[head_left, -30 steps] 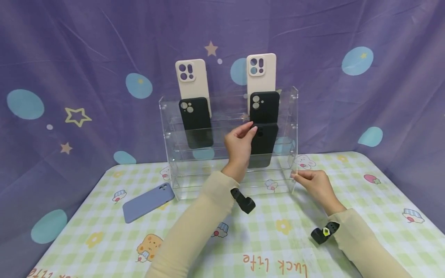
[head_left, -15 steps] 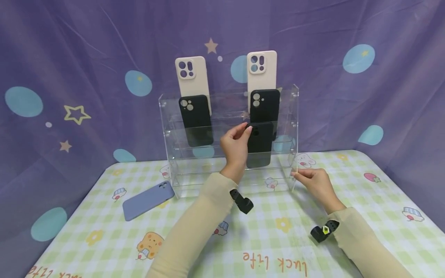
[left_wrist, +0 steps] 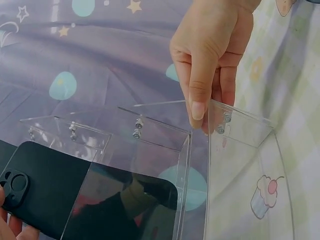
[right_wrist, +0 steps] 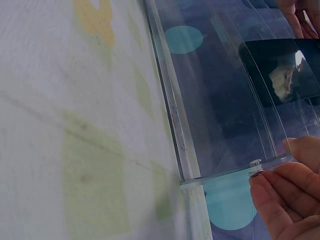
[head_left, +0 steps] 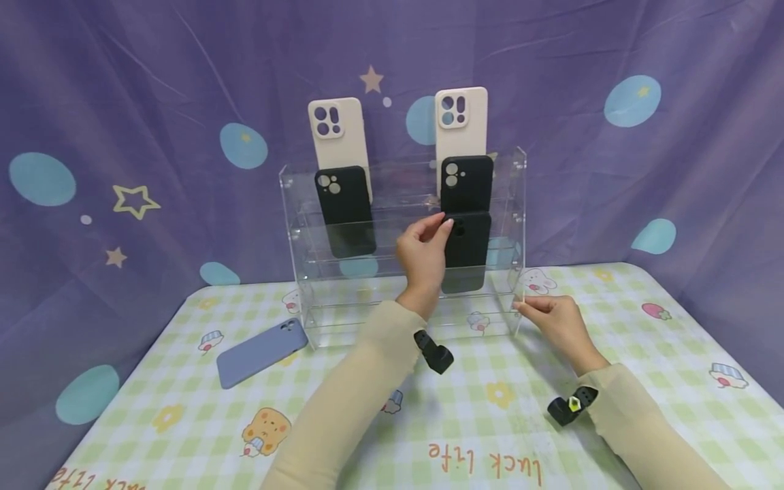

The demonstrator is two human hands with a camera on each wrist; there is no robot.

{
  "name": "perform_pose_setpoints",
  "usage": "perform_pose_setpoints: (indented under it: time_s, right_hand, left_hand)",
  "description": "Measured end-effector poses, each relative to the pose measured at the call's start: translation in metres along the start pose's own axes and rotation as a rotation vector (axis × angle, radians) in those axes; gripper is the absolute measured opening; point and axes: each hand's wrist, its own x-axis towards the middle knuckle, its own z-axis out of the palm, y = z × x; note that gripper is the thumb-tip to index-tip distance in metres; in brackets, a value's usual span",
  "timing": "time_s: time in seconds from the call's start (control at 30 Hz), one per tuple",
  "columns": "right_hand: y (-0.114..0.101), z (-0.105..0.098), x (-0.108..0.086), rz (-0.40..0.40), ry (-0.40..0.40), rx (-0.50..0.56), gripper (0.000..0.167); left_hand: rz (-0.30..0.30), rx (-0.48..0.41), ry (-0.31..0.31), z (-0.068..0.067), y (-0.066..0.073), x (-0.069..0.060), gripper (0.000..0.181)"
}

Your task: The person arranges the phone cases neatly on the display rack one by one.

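In the head view my left hand (head_left: pixel 422 255) pinches the upper left edge of a black phone case (head_left: pixel 470 241). That case stands upright in a middle tier of a clear acrylic display rack (head_left: pixel 392 327), its lower part behind a clear front lip. The left wrist view shows the same black phone case (left_wrist: pixel 50 185) with fingertips at its camera end. My right hand (head_left: pixel 554 327) pinches the rack's right side panel low down; the right wrist view shows these fingers (right_wrist: pixel 280 195) at the panel's edge, beside a small screw.
Behind the held case stands another black case (head_left: pixel 468 180), with a white case (head_left: pixel 462 139) behind that. A black case (head_left: pixel 346 211) and a white case (head_left: pixel 337 133) occupy the rack's left side. A blue-grey case (head_left: pixel 260 354) lies on the checked tablecloth (head_left: pixel 465 415).
The held black case shifted left, then back right with my left hand, and now lines up under the black case behind it. My right hand has stayed on the side panel.
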Motion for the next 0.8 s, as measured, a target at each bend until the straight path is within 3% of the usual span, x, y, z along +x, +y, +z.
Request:
perform_pose_setpoints:
  time_s: [0.27,0.6,0.8]
  right_hand:
    - [-0.0011,-0.0015,0.0015,-0.024,0.015,-0.009,0.042]
    - [-0.0001,-0.001,0.002,-0.022,0.003,-0.008,0.043]
    - [0.0001,-0.0013,0.0009,0.003,-0.011,-0.008,0.045]
  left_hand:
    - [0.013,0.004,0.001,0.0054,0.0003,0.0003,0.018]
    - [-0.016,0.042,0.025,0.0041,-0.0019,0.0004,0.014]
    - [-0.053,-0.052,-0.006,-0.0004,-0.0039,-0.0017,0.015]
